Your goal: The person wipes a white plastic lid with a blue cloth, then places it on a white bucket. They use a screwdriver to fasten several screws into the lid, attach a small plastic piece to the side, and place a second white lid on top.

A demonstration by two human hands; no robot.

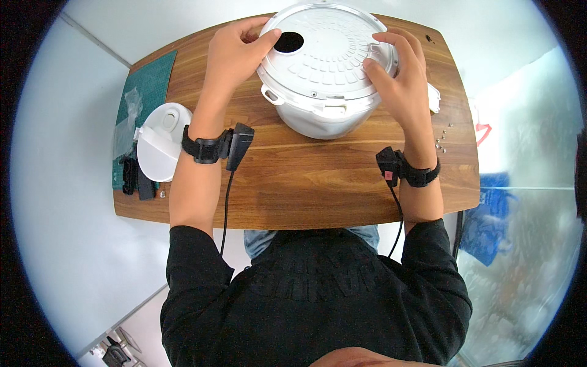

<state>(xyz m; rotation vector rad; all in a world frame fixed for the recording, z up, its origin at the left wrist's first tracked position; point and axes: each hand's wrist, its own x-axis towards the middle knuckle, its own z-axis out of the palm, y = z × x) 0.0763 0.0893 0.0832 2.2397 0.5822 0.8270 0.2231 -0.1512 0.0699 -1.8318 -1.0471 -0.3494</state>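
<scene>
A white, round, tub-shaped appliance (333, 116) stands tilted at the far middle of the table. Its top is a flat plate (330, 43) with embossed block patterns, small screws near the rim and a round black spot or hole (288, 42). My left hand (241, 49) grips the left rim, thumb on the plate beside the black spot. At the right rim, my right hand (400, 67) has its thumb and forefinger curved over the plate's edge, around a small raised white part; the other fingers are partly hidden. Black bands with cabled devices circle both my wrists.
On the left, a white lid-like piece (162, 150) lies beside a green cutting mat (156, 79), clear plastic bags (129, 116) and black parts (137, 177). Several small screws (441, 144) lie at the right. A white piece (433, 98) sits behind my right wrist.
</scene>
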